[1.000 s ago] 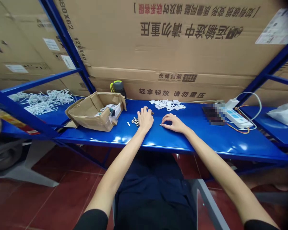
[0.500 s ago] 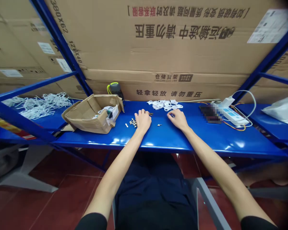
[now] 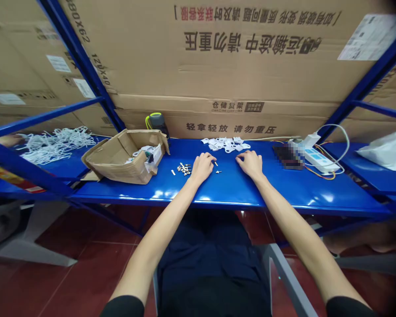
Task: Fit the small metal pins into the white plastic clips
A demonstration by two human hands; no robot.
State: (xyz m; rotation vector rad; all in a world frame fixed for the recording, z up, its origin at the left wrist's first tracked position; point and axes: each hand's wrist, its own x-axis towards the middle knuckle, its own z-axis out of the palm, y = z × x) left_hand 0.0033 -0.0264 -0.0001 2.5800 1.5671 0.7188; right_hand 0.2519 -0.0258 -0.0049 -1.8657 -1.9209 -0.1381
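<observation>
Blue tabletop (image 3: 293, 189), bare along its front edge: left hand (image 3: 203, 167), curled closed on a small piece (image 3: 215, 163), beside piled metal parts (image 3: 184, 169); right hand (image 3: 251, 164), half-curled, contents we cannot tell, near white pieces (image 3: 226, 144); between hands, open room, one loose part (image 3: 218, 172).

Left hand (image 3: 203, 167) beside small parts (image 3: 185, 169); right hand (image 3: 251, 164) near white pieces (image 3: 226, 144).

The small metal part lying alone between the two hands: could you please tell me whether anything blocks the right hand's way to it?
Nothing visible does: only the blue tabletop shows between the right hand and the small metal part. The left hand is on the part's other side.
</observation>
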